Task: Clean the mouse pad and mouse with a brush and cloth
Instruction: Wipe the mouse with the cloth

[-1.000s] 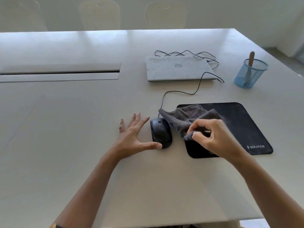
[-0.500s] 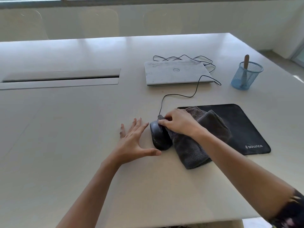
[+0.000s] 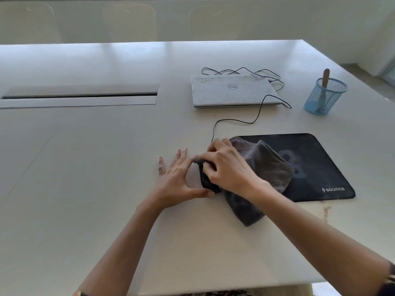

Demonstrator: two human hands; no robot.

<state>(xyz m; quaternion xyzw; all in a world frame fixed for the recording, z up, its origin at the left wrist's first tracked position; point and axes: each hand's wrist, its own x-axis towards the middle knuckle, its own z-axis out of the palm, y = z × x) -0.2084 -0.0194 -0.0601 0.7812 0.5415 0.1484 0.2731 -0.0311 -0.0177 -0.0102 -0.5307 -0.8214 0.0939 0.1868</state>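
Note:
A black wired mouse (image 3: 206, 183) lies on the white table (image 3: 106, 167) just left of the black mouse pad (image 3: 316, 167). My right hand (image 3: 226, 167) presses a grey cloth (image 3: 267, 167) over the top of the mouse, hiding most of it. The rest of the cloth trails across the pad's left part and onto the table. My left hand (image 3: 177, 180) rests flat beside the mouse, fingers spread, thumb touching its near end. A wooden-handled brush (image 3: 324, 82) stands in a blue mesh cup (image 3: 324, 97) at the far right.
A shut white laptop (image 3: 233, 90) lies behind the pad, with the mouse's black cable (image 3: 252, 120) looping around it. A long cable slot (image 3: 79, 96) runs across the table at the left. The table's near edge lies below my forearms. Pale chairs stand beyond the far edge.
My right hand has carried the cloth left off the pad and onto the mouse, now covering most of it. My left hand has stayed beside the mouse.

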